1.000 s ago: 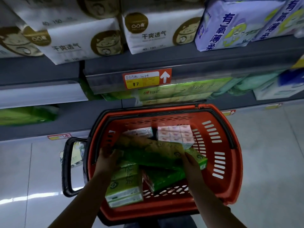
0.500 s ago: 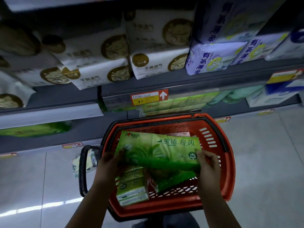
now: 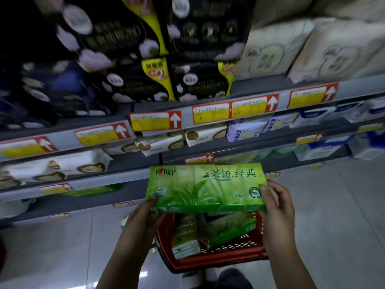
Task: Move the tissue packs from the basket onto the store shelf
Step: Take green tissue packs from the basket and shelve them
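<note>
Pack (image 3: pixel 205 186) gripped at both ends, left hand (image 3: pixel 145 215) and right hand (image 3: pixel 277 209) fingers (image 3: pixel 263 191) curled round it; keep level, slide squarely onto shelf (image 3: pixel 116 178).

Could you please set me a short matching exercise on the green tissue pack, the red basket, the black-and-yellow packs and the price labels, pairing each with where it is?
Things:
1. green tissue pack
2. red basket
3. black-and-yellow packs
4. price labels

Places:
a. stuck along the shelves' front rails
b. below the hands, holding smaller green packs
c. held at its two ends by the left hand and the right hand
d. stacked on the highest shelf

Pairs: 1-c; 2-b; 3-d; 4-a.
</note>
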`<state>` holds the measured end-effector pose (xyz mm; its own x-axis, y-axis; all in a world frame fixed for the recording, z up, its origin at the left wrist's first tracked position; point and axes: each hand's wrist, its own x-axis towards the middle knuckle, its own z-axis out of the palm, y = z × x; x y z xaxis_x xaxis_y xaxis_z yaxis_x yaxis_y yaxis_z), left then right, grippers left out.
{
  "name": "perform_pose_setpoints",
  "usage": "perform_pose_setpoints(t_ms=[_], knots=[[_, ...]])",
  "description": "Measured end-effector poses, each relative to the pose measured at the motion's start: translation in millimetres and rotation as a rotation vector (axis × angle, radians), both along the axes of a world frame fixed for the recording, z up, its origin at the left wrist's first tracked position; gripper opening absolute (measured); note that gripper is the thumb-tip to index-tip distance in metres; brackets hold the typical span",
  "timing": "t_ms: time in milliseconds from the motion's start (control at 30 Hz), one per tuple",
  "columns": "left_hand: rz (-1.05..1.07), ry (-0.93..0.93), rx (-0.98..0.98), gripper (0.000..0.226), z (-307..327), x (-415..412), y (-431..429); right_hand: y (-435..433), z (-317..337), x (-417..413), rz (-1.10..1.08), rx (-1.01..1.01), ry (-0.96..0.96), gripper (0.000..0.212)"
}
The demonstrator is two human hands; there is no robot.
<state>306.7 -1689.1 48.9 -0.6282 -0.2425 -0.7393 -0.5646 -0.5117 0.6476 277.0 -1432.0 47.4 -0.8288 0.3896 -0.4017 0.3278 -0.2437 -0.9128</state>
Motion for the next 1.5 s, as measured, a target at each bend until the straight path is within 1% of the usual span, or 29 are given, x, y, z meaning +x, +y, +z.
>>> perform_pose_setpoints(t_ms=[33,67,133,200,233,333,400,467,533,567,600,667,700,800,833,900,933,1033,1067,1100,1167,1200,1233,1267,1300,1333,1400,1433,1500], knots=[[0.015,0.016,-0.001,0.049,19.3,0.6,1.3,0.0,14.5,-0.3,-0.005,-0.003,0.007,0.012],[0.037,0.026,0.008,0.045,34.8,0.7,-0.1,-0.4,29.7,-0.7,-0.003,-0.005,0.017,0.014],[0.067,0.044,0.031,0.023,68.7,-0.1,-0.8,-1.8,61.9,-0.4,0.01,-0.024,0.036,0.018],[0.075,0.054,0.07,0.016,96.3,0.4,-0.7,-2.6,94.6,2.4,0.015,-0.071,0.041,0.02],[0.07,0.066,0.084,0.015,112.0,0.1,-0.5,-2.0,109.6,3.8,0.025,-0.108,0.041,0.028],[0.048,0.124,0.097,0.023,156.9,2.1,1.5,1.4,149.5,11.6,0.073,-0.178,0.013,0.076],[0.053,0.134,0.059,0.018,184.9,6.2,5.2,3.4,177.2,17.0,0.095,-0.222,-0.002,0.089],[0.043,0.176,0.043,0.016,210.3,9.7,8.3,7.5,199.0,20.2,0.12,-0.26,0.008,0.111],[0.035,0.193,0.07,0.018,234.1,14.9,11.7,12.3,219.1,22.8,0.128,-0.278,0.04,0.116],[0.023,0.218,0.088,0.02,247.0,17.8,13.0,14.7,229.6,23.6,0.131,-0.285,0.06,0.114],[0.017,0.251,0.099,0.029,257.5,20.2,14.1,17.3,240.4,24.0,0.14,-0.286,0.084,0.112],[0.01,0.3,0.041,0.052,276.9,26.1,16.3,20.6,261.5,22.7,0.143,-0.279,0.124,0.11],[0.004,0.329,-0.004,0.057,286.7,28.6,17.3,21.4,272.1,22.6,0.152,-0.283,0.142,0.111],[-0.021,0.425,-0.033,0.087,313.6,37.0,18.0,26.5,296.5,23.4,0.157,-0.285,0.202,0.112],[-0.036,0.457,-0.041,0.089,322.1,39.9,18.4,27.7,303.9,23.8,0.149,-0.28,0.225,0.11],[-0.066,0.524,-0.049,0.069,335.8,45.4,17.1,28.3,322.4,26.4,0.148,-0.272,0.265,0.099],[-0.078,0.55,-0.057,0.059,342.5,47.1,17.3,28.5,331.5,26.7,0.152,-0.268,0.289,0.087],[-0.125,0.605,-0.108,0.05,358.0,49.7,16.4,30.8,351.6,26.8,0.18,-0.263,0.349,0.027],[-0.126,0.614,-0.126,0.046,363.4,49.8,16.9,33.1,356.4,25.8,0.195,-0.256,0.365,0.02],[-0.112,0.62,-0.138,0.042,366.7,49.2,16.9,34.0,362.2,24.6,0.204,-0.264,0.374,0.023],[-0.069,0.63,-0.151,0.034,373.2,46.5,17.9,33.8,372.0,22.8,0.224,-0.212,0.394,0.046],[-0.055,0.637,-0.147,0.031,376.5,44.9,17.6,34.3,374.8,20.3,0.224,-0.21,0.412,0.042],[-0.05,0.636,-0.137,0.028,380.8,42.7,17.9,35.0,377.0,18.1,0.221,-0.224,0.434,0.027],[-0.039,0.638,-0.12,0.026,384.9,42.0,18.0,36.8,377.4,16.3,0.228,-0.226,0.449,0.017],[-0.02,0.644,-0.109,0.025,388.2,42.2,18.0,37.1,378.5,15.7,0.228,-0.225,0.457,0.016],[-0.005,0.657,-0.103,0.031,391.9,43.0,17.6,37.5,380.3,14.7,0.25,-0.22,0.465,0.021],[-0.016,0.678,-0.13,0.062,397.9,43.3,16.9,35.5,385.8,15.8,0.262,-0.202,0.481,0.035],[-0.013,0.69,-0.141,0.063,399.0,43.9,16.4,33.4,390.0,17.1,0.25,-0.19,0.488,0.034],[0.007,0.708,-0.121,0.045,400.5,45.1,16.1,33.9,393.9,16.8,0.243,-0.205,0.506,0.016]])
